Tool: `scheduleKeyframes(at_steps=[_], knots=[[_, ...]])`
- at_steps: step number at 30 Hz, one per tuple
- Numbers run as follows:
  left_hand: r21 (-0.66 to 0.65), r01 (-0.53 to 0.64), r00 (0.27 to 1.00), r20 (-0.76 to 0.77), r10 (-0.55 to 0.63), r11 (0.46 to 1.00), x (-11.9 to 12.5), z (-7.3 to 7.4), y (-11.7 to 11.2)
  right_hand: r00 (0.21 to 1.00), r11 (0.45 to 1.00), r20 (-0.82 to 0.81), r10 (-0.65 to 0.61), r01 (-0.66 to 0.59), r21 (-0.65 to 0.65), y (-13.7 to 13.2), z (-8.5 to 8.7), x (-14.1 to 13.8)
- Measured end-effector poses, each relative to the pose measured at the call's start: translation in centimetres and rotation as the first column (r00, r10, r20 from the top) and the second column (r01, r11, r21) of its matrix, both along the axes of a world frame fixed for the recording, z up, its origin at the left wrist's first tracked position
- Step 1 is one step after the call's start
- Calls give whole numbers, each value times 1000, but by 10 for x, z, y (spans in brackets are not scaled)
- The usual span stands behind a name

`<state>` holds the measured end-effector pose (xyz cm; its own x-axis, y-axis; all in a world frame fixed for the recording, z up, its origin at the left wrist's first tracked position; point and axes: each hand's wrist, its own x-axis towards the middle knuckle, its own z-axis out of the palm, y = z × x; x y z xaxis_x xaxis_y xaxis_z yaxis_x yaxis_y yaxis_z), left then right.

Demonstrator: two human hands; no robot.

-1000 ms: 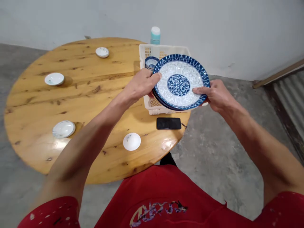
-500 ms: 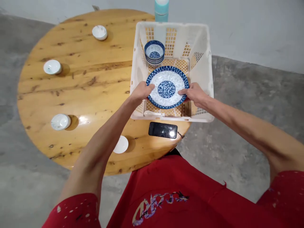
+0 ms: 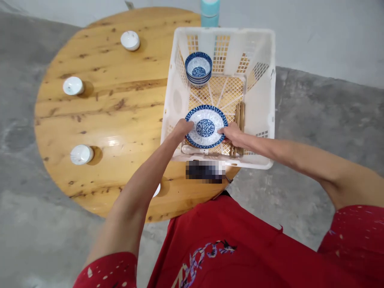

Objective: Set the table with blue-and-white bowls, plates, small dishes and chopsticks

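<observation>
Blue-and-white patterned plates [image 3: 206, 126], stacked, sit low inside a white plastic basket [image 3: 261, 100] on a round wooden table [image 3: 102, 108]. My left hand [image 3: 181, 130] grips the stack's left rim and my right hand [image 3: 232, 135] grips its right rim, fingers curled round the edge. A stack of small blue-and-white bowls [image 3: 198, 69] stands at the basket's far left. Wooden chopsticks [image 3: 240, 120] lie on the basket floor right of the plates, and a white spoon [image 3: 192, 150] lies in front of them.
Three small white bowls [image 3: 130, 40] [image 3: 73, 85] [image 3: 81, 154] are spread over the table; a fourth peeks out under my left forearm. A blurred dark phone [image 3: 205, 171] lies at the table's near edge. A teal bottle [image 3: 209, 10] stands behind the basket. Concrete floor surrounds the table.
Both hands have carried the plates from above the basket's rim down to its floor. The view has tilted down over the basket.
</observation>
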<state>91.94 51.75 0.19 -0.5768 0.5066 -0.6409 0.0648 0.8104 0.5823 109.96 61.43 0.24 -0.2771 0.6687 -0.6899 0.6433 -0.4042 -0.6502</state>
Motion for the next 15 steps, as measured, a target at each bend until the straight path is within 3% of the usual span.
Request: scheduleKeyframes(at_steps=[4,10,15], knots=[[-44,-5,1000,16,6,999,1,-4,2,999,1000,31,-13,13,-19,1,-8,-1],[-93,15,999,52,-10,996,4,2,0,999,999,17,34,-34,-19,-1,-14,1],[-132,115,992,-35,-120,985,3,4,-4,999,1000,49,23,-22,-14,-5,-13,0]])
